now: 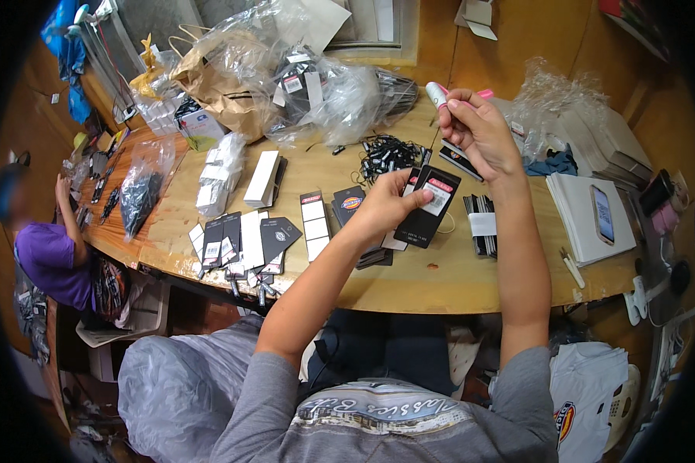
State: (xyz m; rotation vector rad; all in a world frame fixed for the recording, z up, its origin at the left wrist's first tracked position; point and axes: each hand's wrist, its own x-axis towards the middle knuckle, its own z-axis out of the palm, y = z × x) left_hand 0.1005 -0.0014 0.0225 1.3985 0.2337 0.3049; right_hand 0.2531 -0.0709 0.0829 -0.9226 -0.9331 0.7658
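Observation:
Over the middle of the wooden table my left hand (388,205) is closed around a few black hang tags (423,230) bearing white barcode stickers and red strips. Higher and to the right, my right hand (483,131) pinches a small white-and-pink tube (436,96); a pink piece shows behind the fingers. A heap of black cords (390,157) with small clips lies behind the tags. Left of my left hand are a black tag with an oval logo (350,202) and a strip of white stickers (314,228). Under my right forearm sits a banded bundle of dark tags (482,225).
Tags with strings (243,243) are spread at the table's front left, near a white box-like stack (262,179). Plastic bags and a paper bag (220,77) crowd the back. A phone (602,214) lies on white paper at right. Another person (50,247) works at far left.

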